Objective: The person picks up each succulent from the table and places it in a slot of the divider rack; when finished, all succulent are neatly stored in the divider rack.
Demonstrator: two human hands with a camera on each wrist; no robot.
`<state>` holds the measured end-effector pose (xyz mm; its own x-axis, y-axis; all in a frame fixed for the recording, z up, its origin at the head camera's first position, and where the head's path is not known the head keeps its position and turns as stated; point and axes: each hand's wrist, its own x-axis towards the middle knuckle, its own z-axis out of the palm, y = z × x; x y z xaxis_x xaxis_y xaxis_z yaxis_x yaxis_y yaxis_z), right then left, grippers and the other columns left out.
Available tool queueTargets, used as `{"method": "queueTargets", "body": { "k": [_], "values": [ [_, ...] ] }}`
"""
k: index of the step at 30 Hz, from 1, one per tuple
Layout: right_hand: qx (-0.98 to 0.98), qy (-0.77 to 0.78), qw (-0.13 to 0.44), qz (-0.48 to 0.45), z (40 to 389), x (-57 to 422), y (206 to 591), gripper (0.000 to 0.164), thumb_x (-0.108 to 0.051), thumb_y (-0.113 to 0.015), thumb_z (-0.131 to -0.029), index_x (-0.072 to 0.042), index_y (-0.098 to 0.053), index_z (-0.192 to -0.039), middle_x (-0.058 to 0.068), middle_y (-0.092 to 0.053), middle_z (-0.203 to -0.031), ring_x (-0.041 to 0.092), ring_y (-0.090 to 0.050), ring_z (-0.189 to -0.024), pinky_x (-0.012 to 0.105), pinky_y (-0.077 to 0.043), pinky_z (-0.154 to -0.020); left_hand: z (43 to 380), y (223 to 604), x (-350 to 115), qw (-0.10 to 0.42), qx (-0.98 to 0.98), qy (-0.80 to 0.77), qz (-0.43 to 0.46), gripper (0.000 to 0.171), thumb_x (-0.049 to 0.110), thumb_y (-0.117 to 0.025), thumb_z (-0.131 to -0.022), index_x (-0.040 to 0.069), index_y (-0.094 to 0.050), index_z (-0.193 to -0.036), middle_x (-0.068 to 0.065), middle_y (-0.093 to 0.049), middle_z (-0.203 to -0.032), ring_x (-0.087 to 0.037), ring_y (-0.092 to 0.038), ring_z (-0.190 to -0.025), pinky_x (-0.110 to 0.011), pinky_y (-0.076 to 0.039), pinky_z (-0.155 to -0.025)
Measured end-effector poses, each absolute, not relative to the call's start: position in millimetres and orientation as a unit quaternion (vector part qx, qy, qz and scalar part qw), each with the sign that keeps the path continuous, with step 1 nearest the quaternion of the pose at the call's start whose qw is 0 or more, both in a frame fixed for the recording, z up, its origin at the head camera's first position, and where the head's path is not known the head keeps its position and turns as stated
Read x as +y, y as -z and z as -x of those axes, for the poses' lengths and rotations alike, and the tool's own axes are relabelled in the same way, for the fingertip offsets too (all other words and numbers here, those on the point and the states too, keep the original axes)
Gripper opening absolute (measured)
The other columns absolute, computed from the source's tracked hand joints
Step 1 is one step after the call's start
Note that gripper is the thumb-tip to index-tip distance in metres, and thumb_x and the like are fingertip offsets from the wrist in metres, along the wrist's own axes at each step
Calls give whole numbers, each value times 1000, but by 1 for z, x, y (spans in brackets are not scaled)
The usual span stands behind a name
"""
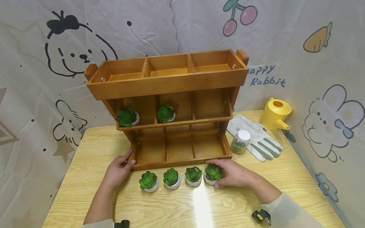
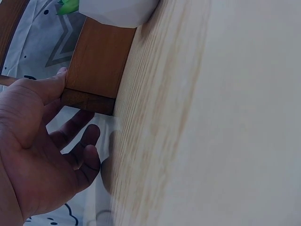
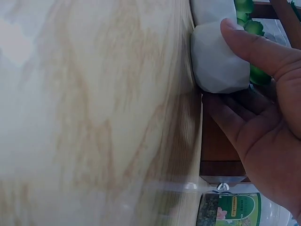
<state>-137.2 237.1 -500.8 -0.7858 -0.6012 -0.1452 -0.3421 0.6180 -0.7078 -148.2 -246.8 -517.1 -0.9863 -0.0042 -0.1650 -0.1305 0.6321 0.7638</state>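
A tiered wooden shelf (image 1: 171, 90) stands on the table, two potted succulents (image 1: 127, 117) on its middle tier. At its lower left corner my left hand (image 1: 118, 171) holds the frame between thumb and fingers; in the left wrist view the other fingers of that hand (image 2: 51, 146) curl loosely past the board's end. Several potted succulents (image 1: 171, 177) line up in front of the shelf. My right hand (image 1: 235, 172) grips the rightmost potted succulent (image 1: 212, 173). In the right wrist view, thumb and fingers lie on opposite sides of its white faceted pot (image 3: 218, 61).
Right of the shelf stand a white-lidded jar (image 1: 240, 142) and a yellow watering can (image 1: 275, 114). Grey-green gloves (image 1: 259, 139) lie between them. A printed curtain (image 1: 137, 28) closes off the back and sides.
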Motion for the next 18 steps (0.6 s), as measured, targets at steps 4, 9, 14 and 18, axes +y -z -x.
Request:
{"method": "queueTargets", "body": {
  "k": [4,9,14,18],
  "values": [
    [883,339,186,268,137,237,502,88,-24,-94,-76,-14,-52,-152,4,-60,-144,25,-58,-130,49,-45,-109,148,517,-246,74,901,-425,39,65,48,-62,-104,24,-42,-161,-16,-56,-136,-35,-57,-125,-52,-48,-100],
    [882,338,178,275,137,237,502,86,-24,-94,-76,-14,-52,-151,4,-62,-142,24,-59,-127,48,-47,-107,148,517,-246,73,902,-423,40,66,48,-62,-104,21,-42,-160,-18,-56,-136,-36,-56,-125,-53,-48,-100],
    [882,341,174,275,136,238,503,86,-22,-94,-77,-13,-52,-151,2,-62,-141,23,-60,-126,48,-47,-107,149,517,-247,73,902,-424,38,67,50,-61,-103,22,-42,-161,-17,-56,-136,-36,-56,-126,-55,-47,-102],
    [880,347,178,273,134,238,503,88,-22,-94,-76,-13,-52,-152,1,-63,-139,21,-61,-124,47,-48,-107,149,518,-247,72,903,-422,38,66,50,-61,-103,23,-42,-160,-18,-56,-136,-36,-55,-126,-55,-47,-103]
  ]
}}
